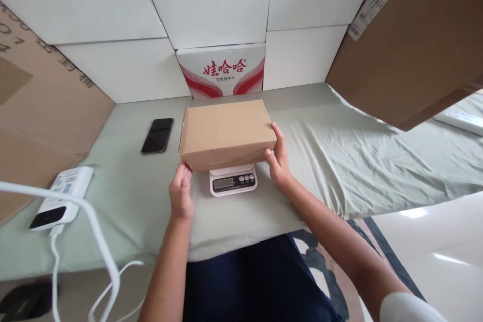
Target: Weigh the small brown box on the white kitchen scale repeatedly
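Note:
A closed brown cardboard box is directly over a white kitchen scale, hiding most of its platform. Whether the box rests fully on the scale, I cannot tell. My left hand grips the box at its near left corner, fingers partly hidden beneath it. At the right end, my right hand holds the box with the fingers along its side and the thumb on the front face. The scale's small display and round buttons face me; no reading can be made out.
A black phone lies left of the box. Farther left are a white device and a white cable. White boxes and a red-and-white carton line the back. Large cardboard boxes stand left and right.

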The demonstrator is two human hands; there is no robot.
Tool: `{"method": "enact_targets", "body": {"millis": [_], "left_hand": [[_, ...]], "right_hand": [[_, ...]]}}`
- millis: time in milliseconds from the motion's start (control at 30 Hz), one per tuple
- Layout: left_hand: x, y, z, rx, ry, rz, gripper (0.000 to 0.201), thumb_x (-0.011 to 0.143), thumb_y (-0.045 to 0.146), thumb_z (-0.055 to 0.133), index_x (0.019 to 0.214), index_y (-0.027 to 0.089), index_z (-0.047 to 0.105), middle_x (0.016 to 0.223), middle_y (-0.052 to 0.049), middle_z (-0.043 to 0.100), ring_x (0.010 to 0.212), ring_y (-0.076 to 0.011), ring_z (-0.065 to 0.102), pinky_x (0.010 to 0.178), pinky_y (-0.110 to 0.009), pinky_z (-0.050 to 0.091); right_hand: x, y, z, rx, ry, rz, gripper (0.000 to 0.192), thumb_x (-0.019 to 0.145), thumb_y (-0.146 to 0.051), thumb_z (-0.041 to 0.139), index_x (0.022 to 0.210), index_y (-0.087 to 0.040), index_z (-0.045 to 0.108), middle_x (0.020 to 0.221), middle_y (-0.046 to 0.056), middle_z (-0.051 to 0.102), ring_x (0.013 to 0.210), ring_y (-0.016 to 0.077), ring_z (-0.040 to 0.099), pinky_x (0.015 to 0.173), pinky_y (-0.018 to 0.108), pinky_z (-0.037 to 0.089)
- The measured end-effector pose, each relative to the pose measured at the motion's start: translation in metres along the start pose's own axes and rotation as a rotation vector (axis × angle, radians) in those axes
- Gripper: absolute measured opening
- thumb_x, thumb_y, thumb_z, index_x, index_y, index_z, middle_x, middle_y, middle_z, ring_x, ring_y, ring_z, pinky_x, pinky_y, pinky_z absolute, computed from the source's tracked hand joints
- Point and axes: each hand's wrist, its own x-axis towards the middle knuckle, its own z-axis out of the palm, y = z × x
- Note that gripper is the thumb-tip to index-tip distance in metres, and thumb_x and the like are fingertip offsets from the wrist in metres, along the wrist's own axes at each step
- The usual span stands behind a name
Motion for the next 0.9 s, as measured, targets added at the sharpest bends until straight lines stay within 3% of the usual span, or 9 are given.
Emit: {"method": "enact_targets", "body": {"millis": [133,267,367,433,600,900], "left_hand": [[0.018,0.016,0.004,0.016,-0.014,0.055,0.085,0.086,0.075,0.061,0.145,0.013,0.064,0.146,-0.022,0.066,0.146,-0.0399,0.054,0.12,-0.05,0.045],[0.072,0.025,0.021,-0.081,0.011,0.115,0.08,0.087,0.076,0.058,0.142,0.018,0.063,0.143,-0.019,0.068,0.142,-0.0359,0.059,0.118,-0.048,0.047],[0.112,0.008,0.04,-0.113,0.01,0.047,0.078,0.083,0.08,0.059,0.132,0.02,0.067,0.136,-0.019,0.071,0.134,-0.0338,0.065,0.115,-0.047,0.049],[0.126,-0.009,0.048,-0.109,0.023,-0.009,0.079,0.079,0.081,0.062,0.128,0.019,0.068,0.137,-0.02,0.07,0.135,-0.0338,0.064,0.115,-0.048,0.049],[0.131,-0.036,0.052,-0.103,0.018,-0.027,0.082,0.076,0.082,0.064,0.126,0.017,0.069,0.137,-0.022,0.07,0.135,-0.0336,0.065,0.114,-0.045,0.05],[0.132,-0.044,0.053,-0.066,0.011,-0.074,0.083,0.081,0.083,0.058,0.128,0.016,0.07,0.136,-0.023,0.071,0.134,-0.0344,0.066,0.111,-0.046,0.052]], "right_hand": [[0.015,-0.016,0.001,0.023,0.002,0.001,0.074,0.102,-0.065,0.045,0.165,-0.035,0.024,0.171,0.008,0.036,0.159,0.0338,0.037,0.129,0.06,0.037],[0.06,-0.027,0.007,0.007,0.075,-0.082,0.073,0.1,-0.07,0.045,0.163,-0.036,0.028,0.172,0.005,0.034,0.164,0.0336,0.027,0.133,0.06,0.03],[0.09,-0.005,0.023,0.07,0.087,-0.086,0.077,0.097,-0.074,0.047,0.16,-0.035,0.03,0.174,0.004,0.03,0.165,0.0319,0.024,0.135,0.058,0.026],[0.098,0.021,0.035,0.128,0.059,-0.008,0.083,0.095,-0.074,0.048,0.161,-0.029,0.028,0.175,0.008,0.028,0.165,0.0312,0.024,0.136,0.057,0.023],[0.093,0.062,0.048,0.172,0.034,0.092,0.087,0.093,-0.07,0.053,0.162,-0.026,0.026,0.175,0.009,0.03,0.162,0.0285,0.03,0.137,0.055,0.017],[0.094,0.073,0.048,0.126,0.057,0.123,0.081,0.096,-0.066,0.05,0.162,-0.027,0.027,0.172,0.009,0.034,0.164,0.0285,0.025,0.137,0.057,0.018]]}}
